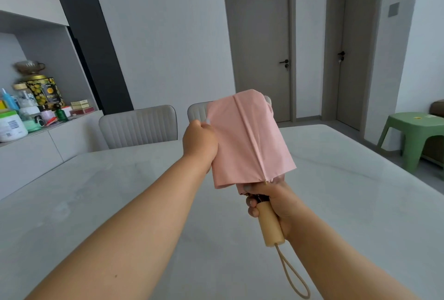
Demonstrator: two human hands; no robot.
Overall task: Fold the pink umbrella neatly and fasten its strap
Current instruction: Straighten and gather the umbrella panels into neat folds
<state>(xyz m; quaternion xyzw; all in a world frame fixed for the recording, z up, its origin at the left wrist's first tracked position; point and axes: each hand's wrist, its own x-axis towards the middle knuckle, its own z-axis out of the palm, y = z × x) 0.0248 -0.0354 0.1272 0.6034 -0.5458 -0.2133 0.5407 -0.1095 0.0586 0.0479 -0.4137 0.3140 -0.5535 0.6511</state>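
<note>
While the pink umbrella (249, 141) is held up in the air above the grey table (348, 203), both hands work on it from opposite ends. Right hand (271, 201): fingers curled tight round the top of the wooden handle (270, 225), just under the gathered canopy edge. This serves as the anchor, keeping the shaft steady and tilted away from the body. A cord loop (294, 278) dangles free from the handle's butt.

Left hand (200, 143): pinching the left edge of one canopy panel, thumb and fingers closed on the fabric, apparently drawing it flat and taut. One panel lies smooth on top with a rib (249, 136) running down its middle; the rest of the cloth is bunched beneath and behind.

Judgement: pleating stage, panels being laid flat one at a time before wrapping round the shaft. Strap not visible from this side, so not yet fastened as far as can be told. Holding it aloft rather than on the table lets the loose cloth hang and turn freely.

Surroundings: two padded chairs (139, 126) at the far table edge, a green stool (413, 134) at right, cluttered shelf (31, 117) with jars and tins at left, closed grey door (260, 47) beyond.
</note>
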